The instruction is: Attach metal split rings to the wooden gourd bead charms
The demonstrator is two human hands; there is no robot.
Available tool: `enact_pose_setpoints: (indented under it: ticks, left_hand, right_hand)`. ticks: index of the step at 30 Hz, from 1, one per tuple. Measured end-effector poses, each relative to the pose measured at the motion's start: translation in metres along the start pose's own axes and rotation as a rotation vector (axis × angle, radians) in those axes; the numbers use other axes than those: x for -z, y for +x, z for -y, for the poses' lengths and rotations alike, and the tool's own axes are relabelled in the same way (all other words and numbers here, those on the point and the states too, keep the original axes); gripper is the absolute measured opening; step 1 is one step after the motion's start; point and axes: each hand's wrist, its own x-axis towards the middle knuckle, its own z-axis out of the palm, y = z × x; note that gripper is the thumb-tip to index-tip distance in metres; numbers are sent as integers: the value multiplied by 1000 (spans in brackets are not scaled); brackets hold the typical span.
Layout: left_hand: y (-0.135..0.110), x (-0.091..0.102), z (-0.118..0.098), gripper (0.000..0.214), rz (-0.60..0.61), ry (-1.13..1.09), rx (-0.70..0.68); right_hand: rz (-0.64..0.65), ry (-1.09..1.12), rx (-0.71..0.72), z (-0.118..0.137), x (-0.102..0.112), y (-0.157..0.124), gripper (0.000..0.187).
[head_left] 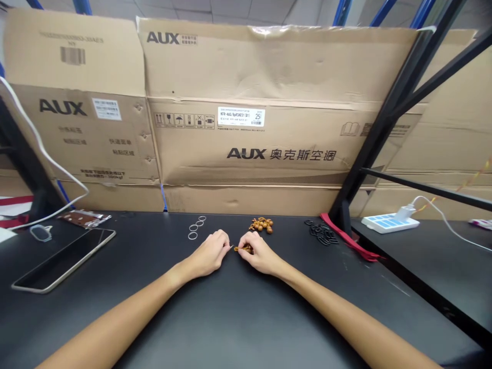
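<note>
Both hands meet low over the dark tabletop (pixel 230 302), a small gap between their fingertips. My left hand (pixel 210 252) is closed in a pinch; a tiny pale tip shows at its fingers, too small to name. Pinched in my right hand (pixel 258 253) is a brown beaded pendant (pixel 246 249), its cord loop pointing toward the left fingertips. Part of that pendant is hidden by the fingers. Just behind the right hand lies a pile of brown beaded pendants (pixel 262 224). Several thin metal rings (pixel 192 236) lie in a slanting row behind the left hand.
Black loops (pixel 323 233) lie heaped at right, beside a red strap (pixel 349 241) and a black metal frame (pixel 346 205). A phone (pixel 65 259) and a plastic packet (pixel 85 218) lie at left. Cardboard (pixel 246 195) stands behind; a white power strip (pixel 388 223) sits far right.
</note>
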Motion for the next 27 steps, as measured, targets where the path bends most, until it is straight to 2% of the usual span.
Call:
enact_pose_setpoints:
  ticks: [6,14,20,27]
  left_hand:
    - [0,1,-5,13,2,4,-41]
    - [0,3,-6,15,10,-36,-81]
    - [0,4,-7,15,-3,-63,-68]
    - [0,5,-6,17,12,-75,-87]
  right_hand:
    - [-19,68,33,-2,-1,-1,2]
    - [-23,27,-4,1,-2,0,7]
    - [1,40,26,4,1,0,10]
    - [-53,-24,-47,0,-3,1,11]
